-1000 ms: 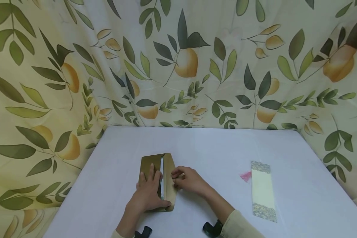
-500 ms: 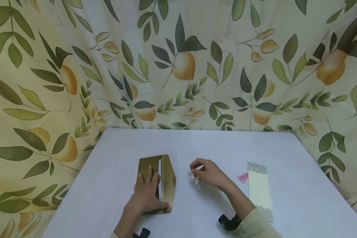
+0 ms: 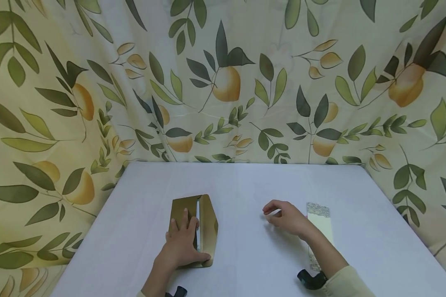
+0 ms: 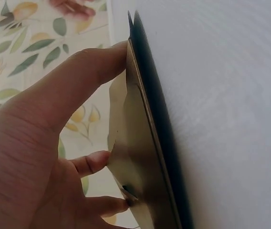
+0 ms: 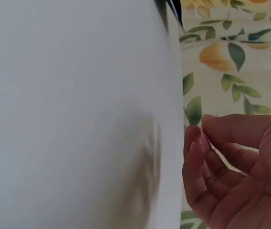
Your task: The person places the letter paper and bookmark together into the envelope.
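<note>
A gold envelope (image 3: pixel 209 231) lies on the white table with its pointed flap opened out to the right. A whitish strip (image 3: pixel 198 212) shows along its mouth. My left hand (image 3: pixel 182 247) rests on the envelope, fingers spread over the body and thumb near the flap's lower end; the left wrist view shows the thumb and fingertips pressing its face. My right hand (image 3: pixel 288 216) hovers above the table, fingers loosely bent and holding nothing. Beside it lies a pale bookmark (image 3: pixel 321 227) with grey patterned ends, partly covered by my right forearm.
The white table (image 3: pixel 241 185) runs back to a curtain (image 3: pixel 245 111) printed with leaves and fruit. A black wrist device (image 3: pixel 312 280) sits at my right sleeve, and another (image 3: pixel 178 292) by my left wrist.
My right hand has left the envelope's flap and moved right, toward the bookmark. The bookmark's pink tassel, visible earlier, is now hidden behind that hand. My left hand stays on the envelope.
</note>
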Motion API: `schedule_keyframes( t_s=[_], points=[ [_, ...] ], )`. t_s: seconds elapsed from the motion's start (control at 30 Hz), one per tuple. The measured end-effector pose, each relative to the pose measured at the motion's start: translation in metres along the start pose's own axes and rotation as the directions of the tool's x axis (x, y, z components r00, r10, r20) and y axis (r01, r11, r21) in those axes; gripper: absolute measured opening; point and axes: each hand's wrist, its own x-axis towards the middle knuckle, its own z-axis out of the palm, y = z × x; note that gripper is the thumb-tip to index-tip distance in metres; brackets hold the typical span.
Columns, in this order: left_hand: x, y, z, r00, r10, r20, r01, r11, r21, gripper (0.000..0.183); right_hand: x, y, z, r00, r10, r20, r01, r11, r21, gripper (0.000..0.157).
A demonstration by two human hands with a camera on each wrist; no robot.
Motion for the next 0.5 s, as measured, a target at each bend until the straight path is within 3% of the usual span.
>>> schedule_keyframes(
  t_s=[0.23, 0.5],
  points=[
    [0.003, -0.004, 0.002, 1.0, -0.01, 0.007, 0.01, 1.0, 0.009, 0.083, -0.014, 0.006, -0.028, 0.993, 0.107, -0.041, -0.113, 0.981, -0.16, 0.017],
    [0.003, -0.005, 0.001, 1.0, 0.005, -0.012, -0.005, 1.0, 0.03, 0.09, -0.028, 0.024, -0.06, 0.968, 0.219, -0.12, -0.243, 0.938, -0.247, 0.03]
  ],
)
